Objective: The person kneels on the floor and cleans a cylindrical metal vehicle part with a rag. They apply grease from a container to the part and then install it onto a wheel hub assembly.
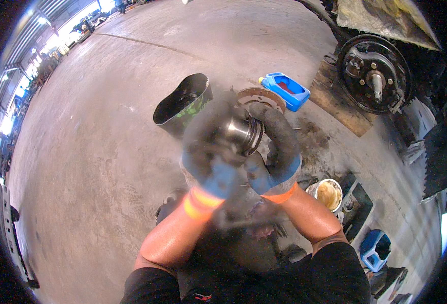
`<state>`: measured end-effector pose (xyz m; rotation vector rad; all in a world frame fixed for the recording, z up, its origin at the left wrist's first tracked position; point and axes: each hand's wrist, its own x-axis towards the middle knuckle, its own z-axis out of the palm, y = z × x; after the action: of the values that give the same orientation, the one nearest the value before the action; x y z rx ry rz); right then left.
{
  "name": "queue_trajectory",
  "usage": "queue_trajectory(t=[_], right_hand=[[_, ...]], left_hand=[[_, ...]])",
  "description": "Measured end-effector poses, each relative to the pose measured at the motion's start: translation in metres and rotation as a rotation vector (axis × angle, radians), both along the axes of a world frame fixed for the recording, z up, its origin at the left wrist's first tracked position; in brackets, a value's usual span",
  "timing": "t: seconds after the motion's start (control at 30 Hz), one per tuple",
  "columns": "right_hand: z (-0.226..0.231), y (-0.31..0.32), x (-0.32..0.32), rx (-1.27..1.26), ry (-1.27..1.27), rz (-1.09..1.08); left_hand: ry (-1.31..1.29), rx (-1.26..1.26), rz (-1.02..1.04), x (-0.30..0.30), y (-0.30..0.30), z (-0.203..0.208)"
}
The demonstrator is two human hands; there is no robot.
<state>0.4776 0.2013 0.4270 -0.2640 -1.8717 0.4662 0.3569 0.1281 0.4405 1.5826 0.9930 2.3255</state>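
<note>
My left hand (208, 139) and my right hand (283, 142), both in dark-palmed work gloves with orange cuffs, hold a shiny cylindrical metal part with a toothed ring (241, 133) between them. The left glove is smeared by motion, its fingers curled at the cylinder's left side. My right fingers bend around the toothed-ring end, with the thumb below. Just beyond the gloves, a rusty brown curved piece like a brake shoe (261, 95) lies on the floor, partly hidden by them.
A dark, green-marked open container (183, 106) stands ahead left. A cut-open blue jug (287, 91) holds reddish contents. A stub axle with round backing plate (375, 76) rises beside a wooden board (342, 104). Near right are a tub of tan grease (329, 195) and a blue cut container (375, 251).
</note>
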Motion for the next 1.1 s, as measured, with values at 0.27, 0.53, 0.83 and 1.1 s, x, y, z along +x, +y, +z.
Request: queue_trajectory(t=[0.27,0.53,0.83,1.1], right_hand=[[-0.001,-0.001,0.000,0.005,0.008,-0.004],[0.015,0.000,0.005,0.065,-0.084,0.001],[0.029,-0.005,0.001,0.013,-0.142,-0.063],[0.032,0.002,0.000,-0.047,-0.154,-0.078]], left_hand=[[-0.028,0.041,-0.019,0.002,0.003,-0.001],[0.092,0.015,0.129,-0.003,0.001,-0.003],[0.242,-0.214,0.337,0.003,0.002,-0.003],[0.323,-0.346,0.318,-0.008,0.005,-0.027]])
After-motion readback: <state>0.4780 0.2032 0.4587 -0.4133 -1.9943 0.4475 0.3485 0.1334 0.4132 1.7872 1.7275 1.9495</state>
